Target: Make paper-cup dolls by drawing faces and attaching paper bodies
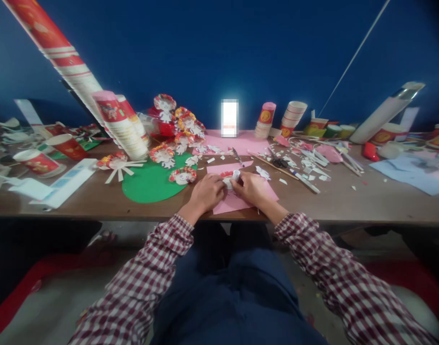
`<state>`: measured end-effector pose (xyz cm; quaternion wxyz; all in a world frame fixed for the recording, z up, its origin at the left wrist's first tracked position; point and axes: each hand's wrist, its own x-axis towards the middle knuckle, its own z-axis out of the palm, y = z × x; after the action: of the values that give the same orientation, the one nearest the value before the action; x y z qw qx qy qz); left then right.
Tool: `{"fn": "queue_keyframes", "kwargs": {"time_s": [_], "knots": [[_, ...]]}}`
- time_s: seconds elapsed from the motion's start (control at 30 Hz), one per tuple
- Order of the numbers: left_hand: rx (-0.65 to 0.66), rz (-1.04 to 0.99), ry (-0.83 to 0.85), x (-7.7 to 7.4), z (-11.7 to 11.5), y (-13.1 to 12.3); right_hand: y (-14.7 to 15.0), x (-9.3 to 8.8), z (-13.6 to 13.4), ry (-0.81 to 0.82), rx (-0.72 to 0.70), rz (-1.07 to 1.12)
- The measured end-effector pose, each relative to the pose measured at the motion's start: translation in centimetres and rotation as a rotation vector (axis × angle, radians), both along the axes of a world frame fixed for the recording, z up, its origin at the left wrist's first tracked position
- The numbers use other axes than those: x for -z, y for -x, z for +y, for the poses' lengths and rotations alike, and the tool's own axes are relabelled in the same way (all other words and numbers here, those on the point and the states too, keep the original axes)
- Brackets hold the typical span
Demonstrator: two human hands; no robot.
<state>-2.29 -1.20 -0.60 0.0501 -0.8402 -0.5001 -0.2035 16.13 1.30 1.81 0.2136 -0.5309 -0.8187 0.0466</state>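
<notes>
On the pink paper sheet (225, 209) in front of me lies a round paper-cup cutout (227, 181) with a red frilled edge. My left hand (208, 192) has its fingers curled at the cutout's left side, holding it down. A small white cylinder (236, 174), which looks like a glue stick, is pinched in my right hand (253, 189) over the cutout's right part. My fingers hide much of the cutout. A white paper figure (263, 172) lies just beyond my right hand.
A green sheet (147, 187) with finished paper figures (164, 155) is at left. Tall cup stacks (122, 127) stand behind it, and shorter ones (293, 117) at back right. Scissors (279, 162), a utility knife (306, 182), a pen (236, 155) and paper scraps (309, 165) lie about.
</notes>
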Motion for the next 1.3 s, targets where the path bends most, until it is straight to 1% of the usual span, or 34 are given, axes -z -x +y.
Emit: {"fn": "queue_keyframes", "kwargs": {"time_s": [0.07,0.2,0.3,0.43,0.5,0.57,0.67,0.77,0.83,0.9,0.93,1.0,1.1,1.2,1.23,1.3], "knots": [[-0.004,0.003,-0.002,0.0,0.0,0.0,-0.1,0.0,0.1,0.026,0.012,0.014],[-0.004,0.007,-0.004,0.0,0.0,0.0,-0.5,0.1,0.2,0.065,0.042,0.117],[-0.003,0.01,-0.003,0.1,0.1,0.1,-0.4,0.3,0.2,0.022,0.019,0.133],[-0.011,0.008,-0.003,0.1,0.0,0.1,-0.1,0.7,0.3,-0.048,-0.06,0.073],[-0.007,0.006,-0.004,0.1,0.0,0.1,-0.1,0.9,0.4,-0.055,-0.067,0.068],[0.002,0.001,-0.011,0.0,-0.1,0.1,-0.4,0.9,0.3,-0.03,-0.053,0.122],[0.017,-0.012,-0.033,-0.2,-0.1,0.1,-0.7,0.7,0.2,0.068,-0.087,0.348],[0.038,-0.028,-0.06,-0.4,-0.2,0.1,-1.2,0.0,0.4,0.165,-0.149,0.717],[0.041,-0.041,-0.079,-0.4,-0.3,0.1,-1.8,-0.7,0.8,0.19,-0.153,0.955],[0.035,-0.053,-0.096,-0.2,-0.3,0.0,-2.9,-1.3,1.4,0.192,-0.142,1.094],[0.028,-0.059,-0.107,-0.1,-0.3,0.1,-3.7,-1.5,1.7,0.186,-0.132,1.109],[0.018,-0.066,-0.125,0.1,-0.3,0.2,-5.5,-1.7,2.3,0.141,-0.105,1.055],[0.026,-0.076,-0.14,-0.2,-0.3,0.7,-8.2,-1.6,3.0,0.048,-0.055,0.882],[0.038,-0.064,-0.155,-1.5,-0.7,0.4,-10.0,-1.4,3.9,0.002,0.041,0.694],[0.046,-0.055,-0.158,-2.1,-1.0,-0.2,-10.4,-1.4,4.3,-0.009,0.073,0.642],[0.084,-0.091,-0.169,-3.4,-1.5,-2.1,-10.7,-1.4,5.2,-0.026,0.117,0.579]]}}
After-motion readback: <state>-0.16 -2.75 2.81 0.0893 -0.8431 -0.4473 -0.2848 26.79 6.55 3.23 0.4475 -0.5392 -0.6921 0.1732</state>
